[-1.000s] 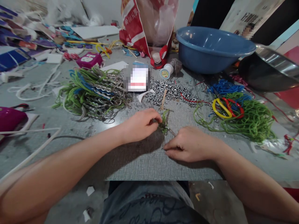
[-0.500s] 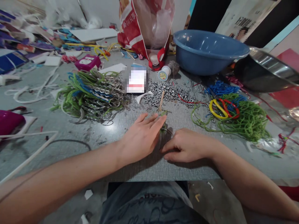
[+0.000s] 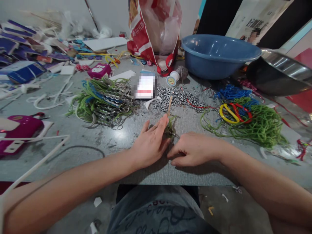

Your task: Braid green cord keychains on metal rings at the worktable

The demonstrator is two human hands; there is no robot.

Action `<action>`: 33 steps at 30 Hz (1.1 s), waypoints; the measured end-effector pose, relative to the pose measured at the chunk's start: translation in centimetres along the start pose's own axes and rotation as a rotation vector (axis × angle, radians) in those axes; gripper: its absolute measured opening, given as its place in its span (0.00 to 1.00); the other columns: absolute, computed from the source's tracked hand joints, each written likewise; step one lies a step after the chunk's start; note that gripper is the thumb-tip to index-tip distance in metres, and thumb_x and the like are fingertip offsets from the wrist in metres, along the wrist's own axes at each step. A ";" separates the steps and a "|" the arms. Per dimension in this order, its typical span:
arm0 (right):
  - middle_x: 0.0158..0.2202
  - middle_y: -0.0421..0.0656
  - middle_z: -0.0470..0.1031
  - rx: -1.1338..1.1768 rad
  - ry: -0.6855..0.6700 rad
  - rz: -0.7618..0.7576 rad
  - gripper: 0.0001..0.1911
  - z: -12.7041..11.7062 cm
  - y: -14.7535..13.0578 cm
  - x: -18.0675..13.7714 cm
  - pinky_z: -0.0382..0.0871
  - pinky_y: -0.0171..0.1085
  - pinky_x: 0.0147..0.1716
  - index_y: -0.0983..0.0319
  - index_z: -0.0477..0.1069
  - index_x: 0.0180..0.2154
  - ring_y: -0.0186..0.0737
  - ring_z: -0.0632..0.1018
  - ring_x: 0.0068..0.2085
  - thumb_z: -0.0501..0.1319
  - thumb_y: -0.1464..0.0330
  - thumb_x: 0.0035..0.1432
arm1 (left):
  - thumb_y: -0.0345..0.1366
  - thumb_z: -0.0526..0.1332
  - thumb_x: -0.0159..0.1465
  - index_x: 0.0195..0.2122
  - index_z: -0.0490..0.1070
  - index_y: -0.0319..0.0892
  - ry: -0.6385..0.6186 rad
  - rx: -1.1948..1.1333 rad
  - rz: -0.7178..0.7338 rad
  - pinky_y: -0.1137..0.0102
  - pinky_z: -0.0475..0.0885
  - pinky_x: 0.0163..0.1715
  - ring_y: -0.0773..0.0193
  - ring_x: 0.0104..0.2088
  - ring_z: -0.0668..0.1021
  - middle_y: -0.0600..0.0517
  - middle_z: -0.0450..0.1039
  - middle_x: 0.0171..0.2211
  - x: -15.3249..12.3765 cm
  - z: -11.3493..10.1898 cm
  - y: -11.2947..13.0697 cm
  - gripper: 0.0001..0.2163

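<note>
My left hand (image 3: 151, 140) rests just above the table, fingers stretched forward and the thumb bent in toward a small bundle of green cord (image 3: 172, 125). Part of that bundle is hidden behind the fingers. Close on its right, my right hand (image 3: 195, 149) lies low with curled fingers, touching the table. What its fingertips hold, if anything, is hidden. A thin grey strand (image 3: 176, 135) runs between the bundle and this hand. Beyond the fingertips a thin wooden stick (image 3: 170, 103) lies beside many loose metal nuts (image 3: 164, 97).
Green cords strung with metal (image 3: 104, 100) lie left. On the right are scissors (image 3: 229, 113) with yellow and red handles and loose green cord (image 3: 264, 125). Behind stand a phone (image 3: 145, 86), a thread spool (image 3: 172, 79), a red bag (image 3: 142, 39), a blue basin (image 3: 219, 61) and a metal bowl (image 3: 273, 76).
My left fingers have drawn together and tipped, showing more of the green bundle. My right hand stays nearly in place. The view has shifted slightly left.
</note>
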State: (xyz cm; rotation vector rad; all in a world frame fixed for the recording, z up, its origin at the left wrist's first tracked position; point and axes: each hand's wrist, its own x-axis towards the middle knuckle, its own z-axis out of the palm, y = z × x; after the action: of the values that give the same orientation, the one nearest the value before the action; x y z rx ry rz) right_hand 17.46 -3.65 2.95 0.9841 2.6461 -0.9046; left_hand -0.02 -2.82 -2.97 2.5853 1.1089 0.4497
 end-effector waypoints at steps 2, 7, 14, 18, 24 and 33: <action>0.25 0.37 0.77 0.005 -0.001 0.001 0.10 0.0 0.0 -0.1 0.50 0.32 0.24 0.56 0.78 0.35 0.30 0.67 0.22 0.58 0.67 0.55 | 0.35 0.47 0.65 0.64 0.28 0.35 0.010 0.030 0.000 0.43 0.50 0.57 0.51 0.61 0.62 0.37 0.64 0.57 -0.1 0.1 0.1 0.32; 0.25 0.37 0.76 0.064 0.031 -0.004 0.11 0.6 0.3 -0.4 0.53 0.31 0.23 0.57 0.77 0.39 0.28 0.66 0.21 0.59 0.68 0.55 | 0.35 0.48 0.65 0.64 0.25 0.35 0.073 0.094 0.050 0.42 0.47 0.57 0.49 0.61 0.60 0.37 0.65 0.56 -0.2 0.7 0.2 0.34; 0.28 0.40 0.77 0.071 0.458 -0.114 0.12 2.7 2.0 0.0 0.63 0.32 0.30 0.61 0.76 0.38 0.32 0.74 0.29 0.54 0.68 0.59 | 0.35 0.50 0.65 0.64 0.25 0.33 0.076 0.133 0.094 0.43 0.48 0.58 0.49 0.60 0.63 0.37 0.66 0.55 -0.5 1.0 0.1 0.35; 0.45 0.48 0.75 -0.117 0.828 -0.006 0.15 3.3 3.1 0.5 0.65 0.42 0.46 0.63 0.70 0.46 0.41 0.73 0.47 0.50 0.69 0.61 | 0.38 0.52 0.64 0.64 0.26 0.31 0.073 0.163 0.083 0.44 0.48 0.58 0.48 0.60 0.63 0.34 0.61 0.58 -0.5 1.2 0.2 0.37; 0.57 0.53 0.66 -0.295 0.618 0.181 0.23 3.8 3.6 0.9 0.57 0.53 0.56 0.66 0.59 0.57 0.49 0.63 0.60 0.49 0.68 0.62 | 0.37 0.52 0.64 0.65 0.34 0.30 0.030 0.175 0.055 0.43 0.48 0.58 0.48 0.60 0.62 0.33 0.60 0.58 -0.6 1.0 0.5 0.34; 0.66 0.51 0.47 -0.337 0.489 0.201 0.31 3.8 3.8 0.9 0.45 0.59 0.60 0.65 0.41 0.64 0.46 0.46 0.66 0.48 0.66 0.63 | 0.39 0.50 0.65 0.64 0.40 0.30 -0.011 0.189 0.056 0.44 0.45 0.59 0.49 0.62 0.59 0.35 0.58 0.60 -0.7 0.9 0.5 0.30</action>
State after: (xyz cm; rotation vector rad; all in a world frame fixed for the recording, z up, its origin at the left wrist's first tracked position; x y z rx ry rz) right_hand 19.05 -3.15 -2.30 1.4903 2.8620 -0.1733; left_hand 0.20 -3.79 -3.70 2.7841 1.1275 0.3580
